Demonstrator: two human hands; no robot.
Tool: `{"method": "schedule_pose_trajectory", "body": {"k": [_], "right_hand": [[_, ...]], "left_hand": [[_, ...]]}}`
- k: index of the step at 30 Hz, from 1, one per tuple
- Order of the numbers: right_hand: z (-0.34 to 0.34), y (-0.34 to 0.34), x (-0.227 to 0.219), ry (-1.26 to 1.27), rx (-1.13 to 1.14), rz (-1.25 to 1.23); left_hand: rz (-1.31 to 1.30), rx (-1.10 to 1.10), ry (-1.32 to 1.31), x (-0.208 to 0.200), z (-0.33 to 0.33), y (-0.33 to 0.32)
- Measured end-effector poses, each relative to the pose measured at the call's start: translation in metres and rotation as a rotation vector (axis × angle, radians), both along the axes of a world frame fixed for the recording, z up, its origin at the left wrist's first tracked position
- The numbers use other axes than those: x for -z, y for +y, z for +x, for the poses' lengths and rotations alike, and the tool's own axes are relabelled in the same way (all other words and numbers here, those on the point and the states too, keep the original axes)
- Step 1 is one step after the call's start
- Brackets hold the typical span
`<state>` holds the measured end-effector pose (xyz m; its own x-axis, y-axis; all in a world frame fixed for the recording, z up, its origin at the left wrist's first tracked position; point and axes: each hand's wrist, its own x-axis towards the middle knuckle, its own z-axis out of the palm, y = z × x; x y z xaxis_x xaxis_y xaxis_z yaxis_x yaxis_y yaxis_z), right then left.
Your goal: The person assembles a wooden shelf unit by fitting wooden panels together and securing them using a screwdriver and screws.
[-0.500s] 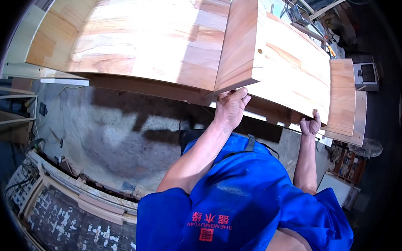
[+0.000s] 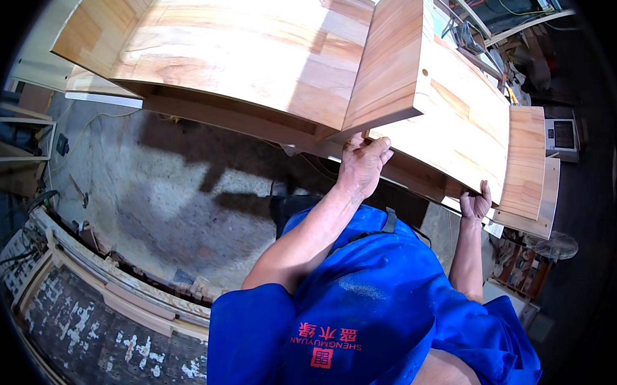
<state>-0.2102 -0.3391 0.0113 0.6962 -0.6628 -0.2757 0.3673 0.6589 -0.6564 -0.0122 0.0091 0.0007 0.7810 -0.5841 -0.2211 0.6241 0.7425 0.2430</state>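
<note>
A pale wood-grain panel (image 2: 453, 107) lies flat to the right of an upright wooden divider (image 2: 392, 58). My left hand (image 2: 364, 166) is closed at the panel's near left corner, thumb on top, just below the divider's lower end. Farther right, my right hand (image 2: 475, 204) grips the same front edge from beneath, its fingertips showing above it. The undersides of both grips are hidden. Left of the divider stretches a wider wooden panel (image 2: 241, 65), partly in bright light, with a wooden end board (image 2: 102, 29) standing at its far left.
Below the panels runs a wooden frame rail (image 2: 216, 117). Stepped boards (image 2: 527, 162) stand at the right end, near a white appliance (image 2: 561, 134). A worn dark bench (image 2: 87, 333) with pale patches sits at lower left. A cable (image 2: 102, 117) crosses the concrete floor.
The view has shifted slightly, so the panels appear farther right. My left hand now sits a little lower relative to the divider's end. My right hand keeps its place on the edge.
</note>
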Motion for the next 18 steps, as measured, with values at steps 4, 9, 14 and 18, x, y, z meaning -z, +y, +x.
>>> {"method": "schedule_pose_trajectory", "body": {"k": [4, 9, 14, 18], "right_hand": [[-0.005, -0.002, 0.001, -0.003, -0.005, 0.0], [-0.006, -0.001, 0.002, -0.008, 0.007, 0.004], [-0.005, 0.021, -0.001, -0.001, 0.013, 0.01], [-0.007, 0.026, 0.0, -0.01, -0.003, -0.009]], "left_hand": [[0.014, 0.014, 0.007, -0.004, -0.002, 0.002], [0.036, 0.036, 0.023, 0.0, -0.004, 0.003], [0.024, -0.01, 0.046, 0.004, -0.008, 0.011], [-0.007, -0.02, 0.046, 0.0, -0.006, 0.015]]}}
